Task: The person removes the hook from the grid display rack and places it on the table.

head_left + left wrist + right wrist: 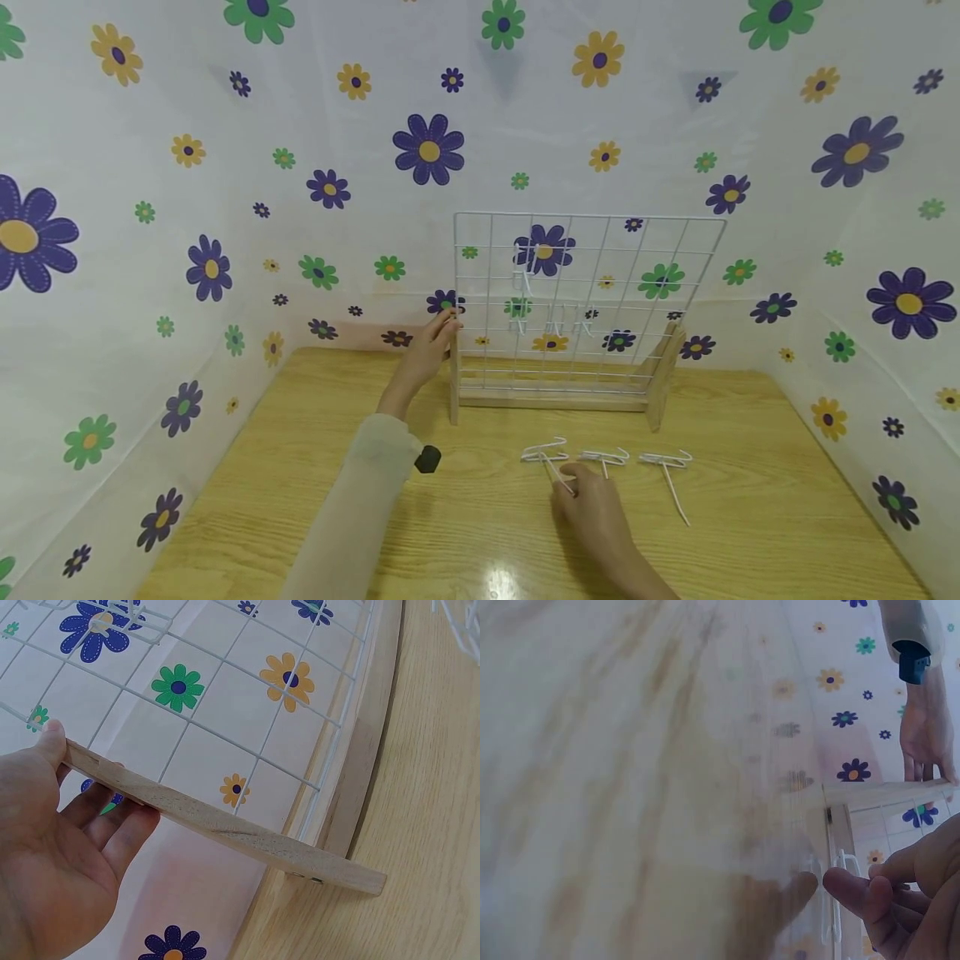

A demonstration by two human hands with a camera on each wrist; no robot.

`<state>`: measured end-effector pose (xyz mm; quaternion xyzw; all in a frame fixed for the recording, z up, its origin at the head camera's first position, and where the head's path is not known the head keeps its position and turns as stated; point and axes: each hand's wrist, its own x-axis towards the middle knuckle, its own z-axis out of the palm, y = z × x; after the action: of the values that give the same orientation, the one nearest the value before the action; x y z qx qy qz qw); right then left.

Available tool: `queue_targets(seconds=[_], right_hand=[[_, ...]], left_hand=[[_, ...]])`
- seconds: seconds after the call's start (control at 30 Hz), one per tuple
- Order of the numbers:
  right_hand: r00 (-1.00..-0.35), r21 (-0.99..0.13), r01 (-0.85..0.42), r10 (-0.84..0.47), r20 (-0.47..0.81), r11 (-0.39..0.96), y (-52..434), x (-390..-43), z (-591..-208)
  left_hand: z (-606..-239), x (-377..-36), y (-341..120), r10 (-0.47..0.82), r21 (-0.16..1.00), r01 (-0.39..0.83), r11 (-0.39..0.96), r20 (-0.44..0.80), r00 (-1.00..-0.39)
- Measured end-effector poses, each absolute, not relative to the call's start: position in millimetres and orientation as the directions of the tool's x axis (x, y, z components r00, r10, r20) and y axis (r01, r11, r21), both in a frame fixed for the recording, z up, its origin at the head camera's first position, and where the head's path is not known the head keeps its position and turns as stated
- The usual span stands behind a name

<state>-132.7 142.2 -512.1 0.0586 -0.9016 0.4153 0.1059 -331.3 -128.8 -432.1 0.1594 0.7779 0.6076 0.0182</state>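
A white wire grid panel (pixel 585 292) stands upright in a wooden stand. My left hand (pixel 435 346) holds the upper end of its left wooden upright (pixel 217 825), thumb on one side and fingers on the other. On the table in front lie three white wire hooks, each with a long prong: a left hook (pixel 545 454), a middle hook (pixel 603 457) and a right hook (pixel 666 460). My right hand (pixel 596 512) pinches the left hook's prong near its end. That hand partly covers the middle hook's prong.
Several white hooks (pixel 555 321) hang on the grid, one of them higher than the others. The stand's right upright (pixel 663 375) leans outward in view. Behind the wooden table (pixel 337 467) and along its sides hangs a flower-patterned sheet (pixel 300 125).
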Motion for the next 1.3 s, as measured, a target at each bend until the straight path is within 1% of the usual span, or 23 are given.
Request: queue_targets(seconds=[0.27,0.67,0.83,1.07,1.3], right_hand=[[-0.980,-0.724,-0.166,-0.033,0.195,0.670,139.6,-130.5,-510.6],[-0.981,-0.591,-0.147,-0.040,0.190,0.793,138.6,-128.3,-512.6],[-0.985,-0.575,-0.134,-0.044,0.168,0.807,137.9,-129.7,-512.5],[-0.990,-0.547,-0.111,-0.045,0.132,0.829,135.8,-131.4,-511.1],[-0.990,-0.553,-0.128,-0.072,0.122,0.823,134.3,-133.4,-513.8]], left_hand=[[-430.0,-329.1,-128.4,0.267,0.952,0.221,0.212,0.161,-0.950],[-428.4,-328.3,-128.4,0.250,0.954,0.205,0.218,0.148,-0.957],[-428.2,-328.9,-127.2,0.248,0.951,0.210,0.228,0.152,-0.957],[-426.8,-330.3,-127.5,0.269,0.960,0.196,0.202,0.138,-0.953],[-427.3,-329.1,-127.7,0.255,0.956,0.205,0.211,0.149,-0.955]])
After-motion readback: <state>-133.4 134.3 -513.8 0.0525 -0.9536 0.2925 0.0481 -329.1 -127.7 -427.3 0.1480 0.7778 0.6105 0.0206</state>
